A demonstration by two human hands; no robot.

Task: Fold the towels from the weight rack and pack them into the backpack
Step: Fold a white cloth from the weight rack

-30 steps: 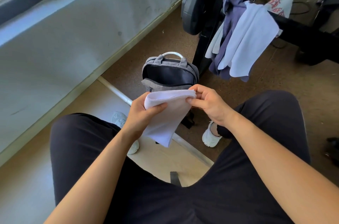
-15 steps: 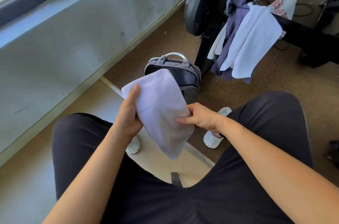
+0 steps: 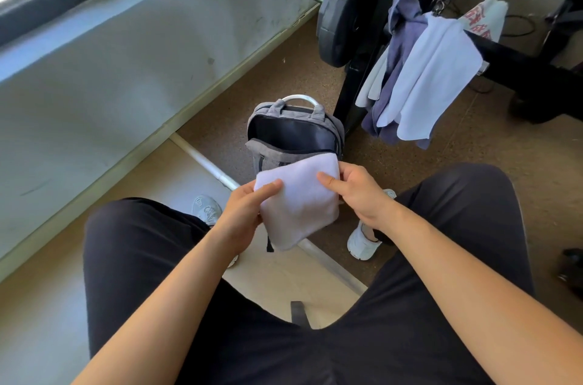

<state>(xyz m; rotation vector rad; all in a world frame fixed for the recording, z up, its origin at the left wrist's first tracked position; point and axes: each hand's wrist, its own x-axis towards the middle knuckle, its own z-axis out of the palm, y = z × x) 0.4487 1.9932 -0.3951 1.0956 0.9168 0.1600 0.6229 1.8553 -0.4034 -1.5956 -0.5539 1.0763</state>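
Left hand: pinched folded towel's left edge.
Right hand: gripped its right edge.
Folded towel: held just before the open backpack.
Risk: fold could slip open on release.

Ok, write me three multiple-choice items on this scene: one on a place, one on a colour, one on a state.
1. Where does the backpack stand? A on the floor by the weight rack; B on a shelf; C on a chair.
2. What colour is the folded towel that the left hand and right hand pinch? A orange; B white; C black.
3. The backpack's main compartment is: A zipped shut; B taped over; C open.

Key: 1 A, it sits on the floor next to the rack's upright. 2 B, the cloth between the hands is white. 3 C, its dark inside shows.
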